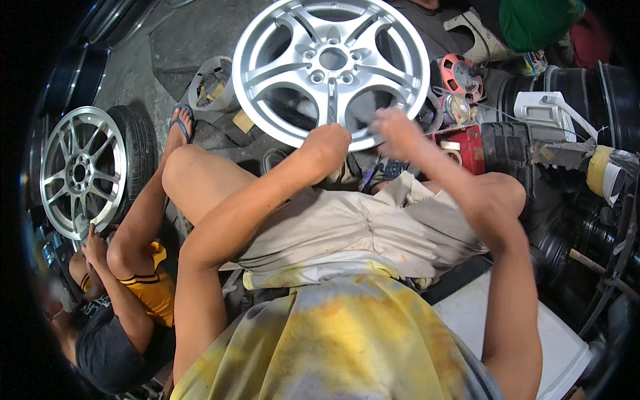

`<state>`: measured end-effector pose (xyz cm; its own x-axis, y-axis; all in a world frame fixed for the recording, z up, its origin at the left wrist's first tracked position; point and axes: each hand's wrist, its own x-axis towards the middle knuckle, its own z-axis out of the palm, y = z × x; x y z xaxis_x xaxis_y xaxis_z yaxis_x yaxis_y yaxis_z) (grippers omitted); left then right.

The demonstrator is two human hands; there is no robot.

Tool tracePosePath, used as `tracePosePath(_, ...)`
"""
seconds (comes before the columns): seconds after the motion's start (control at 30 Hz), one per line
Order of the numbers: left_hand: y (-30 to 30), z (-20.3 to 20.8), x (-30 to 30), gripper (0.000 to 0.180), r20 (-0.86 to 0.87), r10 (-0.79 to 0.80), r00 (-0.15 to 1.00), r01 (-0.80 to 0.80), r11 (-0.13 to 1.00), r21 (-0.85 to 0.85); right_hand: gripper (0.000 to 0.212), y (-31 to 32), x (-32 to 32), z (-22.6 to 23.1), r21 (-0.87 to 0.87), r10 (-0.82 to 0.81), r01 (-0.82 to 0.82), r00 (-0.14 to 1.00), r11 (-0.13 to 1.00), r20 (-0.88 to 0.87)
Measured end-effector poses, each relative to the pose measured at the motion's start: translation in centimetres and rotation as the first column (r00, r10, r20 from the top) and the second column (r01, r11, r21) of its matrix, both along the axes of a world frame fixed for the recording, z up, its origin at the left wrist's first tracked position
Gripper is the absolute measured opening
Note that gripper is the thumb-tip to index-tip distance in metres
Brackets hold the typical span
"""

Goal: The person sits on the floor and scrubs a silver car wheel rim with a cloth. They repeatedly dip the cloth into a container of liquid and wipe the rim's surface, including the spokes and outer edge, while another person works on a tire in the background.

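A silver alloy wheel rim [332, 60] with several spokes and bolt holes lies face up in front of my knees. At its near edge, my left hand [328, 148] is closed over the lip, below the lowest spoke. My right hand [400, 133] is just to the right, over the rim's near right edge, and smeared by motion. Its fingers are too blurred to show whether it holds anything.
Left, another person's hand [95, 243] touches a second silver rim [80, 173] beside a black tyre [133, 153]. A cut white container [212, 85] stands left of my rim. Right are an orange-red round part [461, 77], a red box [467, 148] and a white device [543, 115].
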<state>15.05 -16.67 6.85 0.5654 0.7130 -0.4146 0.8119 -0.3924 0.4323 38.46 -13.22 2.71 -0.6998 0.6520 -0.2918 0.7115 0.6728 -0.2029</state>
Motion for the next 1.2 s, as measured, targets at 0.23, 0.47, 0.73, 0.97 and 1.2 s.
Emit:
tracePosePath(0.23,-2.3,-1.4,1.3,0.022,0.295,0.083,0.952,-0.126,0.984,0.129,0.035,-0.2,2.0,-0.5,0.213,0.0,-0.042,0.981,0.976,0.193)
tracePosePath(0.47,1.5,-5.9,11.8,0.023,0.489,0.486,0.724,-0.425,0.873,-0.238,0.021,5.5,8.8,2.8,0.386,0.057,-0.136,0.976,0.912,0.21)
tracePosePath(0.73,2.3,-7.2,11.7,0.022,0.573,0.338,0.747,-0.419,0.908,0.012,0.022,5.1,13.7,2.2,0.141,-0.445,0.548,0.782,0.825,-0.436)
tracePosePath(0.97,4.5,-1.5,-0.3,0.029,0.277,0.042,0.96,0.014,0.98,-0.198,0.023,5.1,5.9,0.7,-0.271,-0.572,0.503,0.735,0.82,-0.364)
tracePosePath(1.2,10.5,2.5,-12.8,0.033,0.309,0.307,0.9,-0.296,0.952,-0.084,0.024,9.0,2.6,-0.9,0.088,-0.229,0.261,0.936,0.961,-0.269)
